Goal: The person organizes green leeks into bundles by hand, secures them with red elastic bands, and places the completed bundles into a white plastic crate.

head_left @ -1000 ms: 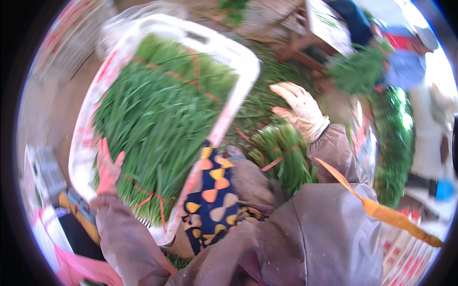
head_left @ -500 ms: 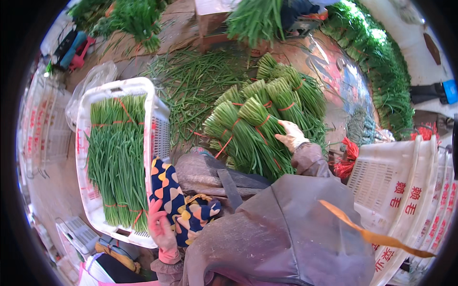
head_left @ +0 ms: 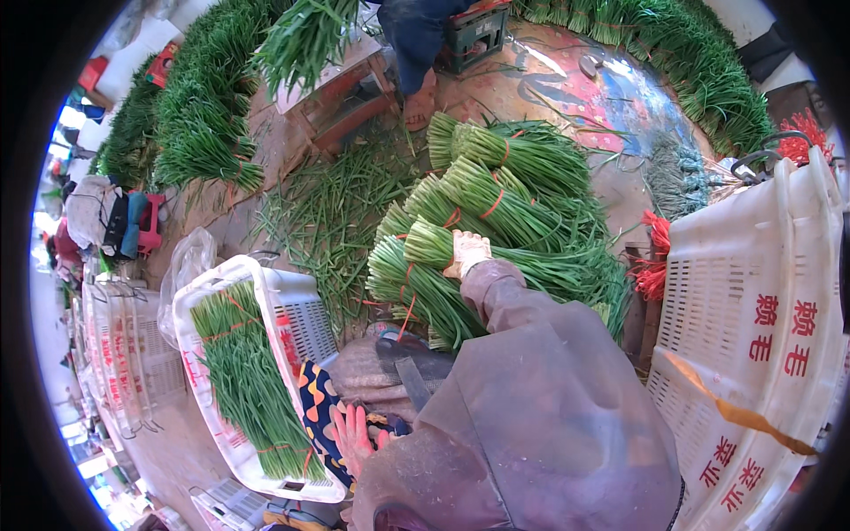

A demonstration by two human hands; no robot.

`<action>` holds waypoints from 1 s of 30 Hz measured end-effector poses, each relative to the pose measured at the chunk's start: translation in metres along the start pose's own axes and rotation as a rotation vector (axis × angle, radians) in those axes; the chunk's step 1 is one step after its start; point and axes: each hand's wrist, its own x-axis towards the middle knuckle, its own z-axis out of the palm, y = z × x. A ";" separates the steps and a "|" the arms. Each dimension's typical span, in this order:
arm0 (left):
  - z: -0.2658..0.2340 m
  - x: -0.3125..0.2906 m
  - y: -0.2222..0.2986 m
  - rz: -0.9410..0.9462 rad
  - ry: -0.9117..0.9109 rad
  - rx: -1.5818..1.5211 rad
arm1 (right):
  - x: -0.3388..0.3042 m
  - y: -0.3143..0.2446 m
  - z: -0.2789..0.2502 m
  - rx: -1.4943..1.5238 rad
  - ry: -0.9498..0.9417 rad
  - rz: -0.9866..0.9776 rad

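Observation:
My right hand (head_left: 469, 254), in a pale glove, has its fingers wrapped round a bundle of garlic chives (head_left: 428, 242) just behind the cut ends. This bundle lies on a pile of similar chive bundles (head_left: 496, 190), several of them tied with red bands. Low in front of me, my left hand (head_left: 354, 436), in a pink glove, is open with its fingers spread and holds nothing. It is beside a blue, yellow and white patterned cloth (head_left: 317, 403). To its left stands a white plastic crate (head_left: 266, 292) with banded chives (head_left: 243, 372) lying in it.
Loose green stalks (head_left: 332, 212) cover the floor beyond the crate. Stacked white crates (head_left: 708, 292) stand at my right, near red ties (head_left: 652, 274). Rows of chives (head_left: 199, 115) line the far left. Another person's leg (head_left: 412, 44) is beside a low wooden table (head_left: 345, 88).
The view has turned, shifting the whole scene. My right hand has gone from the side of a bundle to a closed grip near the cut ends. The left hand stays low, fingers now spread.

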 end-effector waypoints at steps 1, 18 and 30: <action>0.000 -0.002 -0.001 -0.029 -0.013 0.003 | -0.001 0.001 -0.005 0.002 -0.021 -0.020; -0.014 0.002 0.017 -0.110 0.243 -0.066 | 0.113 0.064 -0.062 0.078 0.247 0.071; -0.026 -0.012 0.028 -0.297 0.268 -0.189 | 0.026 0.036 -0.047 -0.092 0.507 0.204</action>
